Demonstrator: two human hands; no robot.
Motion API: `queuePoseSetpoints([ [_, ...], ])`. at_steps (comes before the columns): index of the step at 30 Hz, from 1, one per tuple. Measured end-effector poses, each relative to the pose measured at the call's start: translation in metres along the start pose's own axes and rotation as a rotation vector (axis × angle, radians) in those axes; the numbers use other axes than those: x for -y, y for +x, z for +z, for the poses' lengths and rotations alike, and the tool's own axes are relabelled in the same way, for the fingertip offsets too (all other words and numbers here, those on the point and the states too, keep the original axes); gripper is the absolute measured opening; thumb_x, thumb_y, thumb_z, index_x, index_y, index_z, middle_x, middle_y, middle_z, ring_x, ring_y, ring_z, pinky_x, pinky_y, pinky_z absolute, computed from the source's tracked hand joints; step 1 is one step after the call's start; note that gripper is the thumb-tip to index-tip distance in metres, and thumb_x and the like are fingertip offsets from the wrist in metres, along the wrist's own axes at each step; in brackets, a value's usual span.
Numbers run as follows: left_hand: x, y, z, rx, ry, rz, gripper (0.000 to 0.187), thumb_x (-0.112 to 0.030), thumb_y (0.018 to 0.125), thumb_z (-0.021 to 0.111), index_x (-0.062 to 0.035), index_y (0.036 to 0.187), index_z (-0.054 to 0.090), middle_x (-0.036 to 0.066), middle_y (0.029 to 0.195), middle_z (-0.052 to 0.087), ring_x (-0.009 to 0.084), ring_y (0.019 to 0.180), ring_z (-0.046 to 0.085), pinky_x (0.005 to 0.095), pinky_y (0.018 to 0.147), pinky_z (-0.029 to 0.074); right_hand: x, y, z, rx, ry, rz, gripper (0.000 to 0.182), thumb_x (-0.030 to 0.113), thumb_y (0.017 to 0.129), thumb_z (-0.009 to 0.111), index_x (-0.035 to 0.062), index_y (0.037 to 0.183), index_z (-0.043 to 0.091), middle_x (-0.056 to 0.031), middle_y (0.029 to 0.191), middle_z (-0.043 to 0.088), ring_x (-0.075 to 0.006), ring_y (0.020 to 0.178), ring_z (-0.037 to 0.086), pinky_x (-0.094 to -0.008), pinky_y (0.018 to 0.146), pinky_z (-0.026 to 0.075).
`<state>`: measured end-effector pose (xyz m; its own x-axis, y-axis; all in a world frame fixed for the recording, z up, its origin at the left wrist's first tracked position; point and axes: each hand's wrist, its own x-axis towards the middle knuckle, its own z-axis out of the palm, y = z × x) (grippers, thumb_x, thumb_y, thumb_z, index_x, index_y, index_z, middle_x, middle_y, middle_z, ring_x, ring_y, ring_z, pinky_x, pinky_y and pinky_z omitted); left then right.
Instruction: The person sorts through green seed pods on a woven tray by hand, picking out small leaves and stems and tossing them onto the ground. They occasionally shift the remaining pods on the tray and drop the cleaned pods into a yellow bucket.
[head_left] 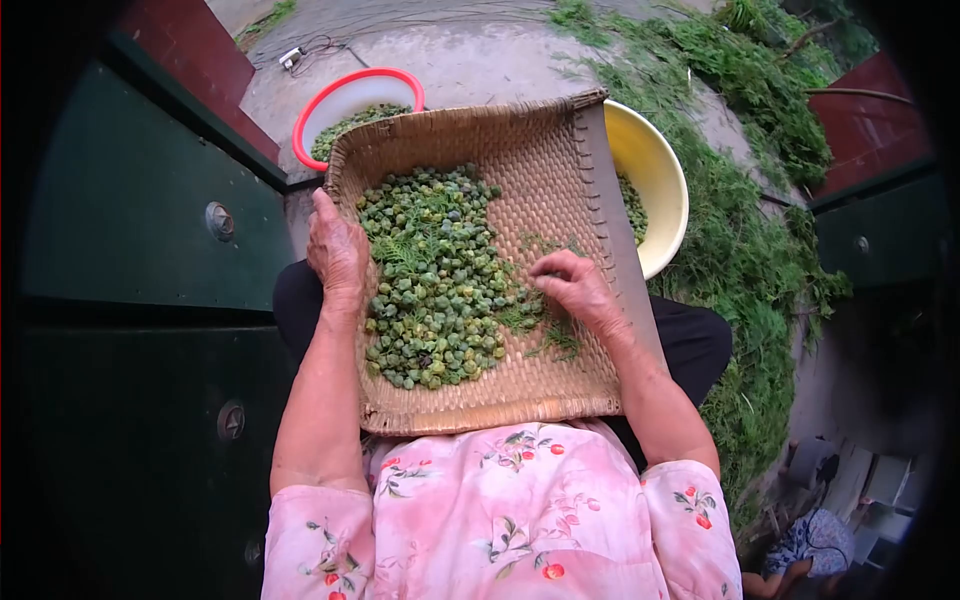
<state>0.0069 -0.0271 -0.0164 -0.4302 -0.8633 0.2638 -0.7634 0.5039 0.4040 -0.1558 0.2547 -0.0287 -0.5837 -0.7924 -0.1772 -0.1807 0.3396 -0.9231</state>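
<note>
A woven winnowing tray (545, 190) rests across my lap, its open side edged with a dark strip on the right. Small green cones or seed pods (435, 325) are heaped over its left half, with a feathery green sprig (405, 252) lying on top. My left hand (338, 250) grips the tray's left rim, fingers partly hidden by the edge. Over the right half, my right hand (580, 288) is closed in a pinch beside the heap; what sits between its fingertips is too small to make out. Loose leaf sprigs (562, 342) lie just below it.
Beyond the tray stand a red-rimmed white basin (312, 112) and a yellow basin (665, 190), both holding green pods. Cut green branches (745, 330) cover the ground at right. Dark green door panels (130, 200) flank the left. Another person (815, 545) appears at lower right.
</note>
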Motion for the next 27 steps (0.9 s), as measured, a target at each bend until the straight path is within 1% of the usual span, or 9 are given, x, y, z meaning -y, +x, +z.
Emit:
queuePoseSetpoints([
  [3, -0.001, -0.001, 0.002, -0.030, 0.038, 0.005, 0.051, -0.010, 0.083, 0.050, -0.0016, 0.132, 0.039, 0.024, 0.101, 0.060, 0.0423, 0.089, 0.060, 0.0505, 0.074, 0.047, -0.012, 0.000, 0.013, 0.072, -0.436, -0.214, 0.018, 0.004, 0.076, 0.068, 0.0090, 0.092, 0.069, -0.0085, 0.093, 0.054, -0.0250, 0.089, 0.058, -0.0331, 0.077, 0.047],
  [4, -0.002, 0.001, 0.003, -0.025, 0.044, -0.019, 0.050, -0.010, 0.083, 0.050, -0.0016, 0.132, 0.039, 0.023, 0.100, 0.060, 0.0421, 0.089, 0.060, 0.0504, 0.073, 0.047, -0.011, 0.000, 0.016, 0.073, -0.441, -0.279, 0.021, 0.003, 0.075, 0.067, 0.0102, 0.095, 0.068, -0.0114, 0.089, 0.051, -0.0298, 0.089, 0.056, -0.0358, 0.077, 0.047],
  [10, -0.006, -0.002, -0.001, -0.023, 0.033, -0.014, 0.046, -0.010, 0.084, 0.050, -0.0016, 0.129, 0.041, 0.024, 0.098, 0.061, 0.0420, 0.088, 0.060, 0.0505, 0.074, 0.047, -0.003, -0.003, 0.020, 0.058, -0.534, -0.258, 0.025, 0.001, 0.077, 0.064, 0.0103, 0.100, 0.067, -0.0108, 0.091, 0.052, -0.0296, 0.092, 0.057, -0.0381, 0.078, 0.047],
  [13, -0.006, 0.002, -0.001, 0.012, 0.030, -0.056, 0.046, -0.010, 0.084, 0.050, -0.0016, 0.129, 0.041, 0.024, 0.098, 0.061, 0.0424, 0.089, 0.060, 0.0507, 0.075, 0.046, -0.002, 0.000, 0.019, 0.080, -0.588, -0.230, 0.022, 0.002, 0.078, 0.064, 0.0071, 0.098, 0.066, -0.0100, 0.097, 0.054, -0.0267, 0.092, 0.059, -0.0370, 0.079, 0.048],
  [16, -0.006, 0.000, -0.002, -0.003, 0.004, -0.045, 0.047, -0.009, 0.084, 0.050, -0.0013, 0.129, 0.041, 0.024, 0.098, 0.061, 0.0426, 0.088, 0.060, 0.0511, 0.075, 0.046, 0.002, 0.002, 0.006, -0.028, -0.157, -0.050, 0.018, 0.001, 0.080, 0.062, 0.0027, 0.097, 0.063, -0.0086, 0.104, 0.056, -0.0221, 0.090, 0.061, -0.0349, 0.075, 0.050],
  [19, -0.007, 0.002, -0.004, -0.003, 0.006, -0.043, 0.046, -0.009, 0.084, 0.050, -0.0010, 0.129, 0.042, 0.024, 0.097, 0.061, 0.0424, 0.088, 0.060, 0.0506, 0.074, 0.046, 0.015, -0.005, -0.016, 0.012, 0.904, 0.226, 0.017, 0.001, 0.080, 0.063, 0.0000, 0.097, 0.060, -0.0091, 0.104, 0.058, -0.0185, 0.089, 0.062, -0.0300, 0.068, 0.051],
  [20, -0.008, 0.002, -0.004, 0.006, 0.013, -0.050, 0.046, -0.009, 0.084, 0.050, -0.0009, 0.129, 0.042, 0.024, 0.097, 0.061, 0.0423, 0.088, 0.060, 0.0503, 0.074, 0.046, 0.022, -0.008, -0.017, -0.031, 0.994, 0.223, 0.021, 0.002, 0.080, 0.066, 0.0006, 0.100, 0.059, -0.0060, 0.092, 0.059, -0.0152, 0.079, 0.060, -0.0242, 0.062, 0.049],
  [24, -0.004, 0.001, -0.002, 0.000, -0.014, -0.026, 0.049, -0.007, 0.080, 0.047, -0.0038, 0.129, 0.041, 0.025, 0.096, 0.062, 0.0445, 0.090, 0.059, 0.0510, 0.078, 0.046, 0.001, -0.010, -0.022, 0.125, 0.662, 0.252, 0.021, 0.001, 0.080, 0.064, 0.0018, 0.100, 0.061, -0.0002, 0.075, 0.057, -0.0080, 0.063, 0.055, -0.0212, 0.058, 0.045],
  [27, -0.002, 0.003, 0.001, -0.003, 0.009, -0.025, 0.049, -0.008, 0.080, 0.048, -0.0032, 0.128, 0.041, 0.025, 0.095, 0.062, 0.0442, 0.089, 0.059, 0.0510, 0.077, 0.046, 0.005, -0.012, -0.011, 0.103, 0.345, 0.283, 0.022, 0.001, 0.080, 0.063, 0.0010, 0.102, 0.063, 0.0003, 0.073, 0.057, -0.0074, 0.063, 0.055, -0.0231, 0.059, 0.047],
])
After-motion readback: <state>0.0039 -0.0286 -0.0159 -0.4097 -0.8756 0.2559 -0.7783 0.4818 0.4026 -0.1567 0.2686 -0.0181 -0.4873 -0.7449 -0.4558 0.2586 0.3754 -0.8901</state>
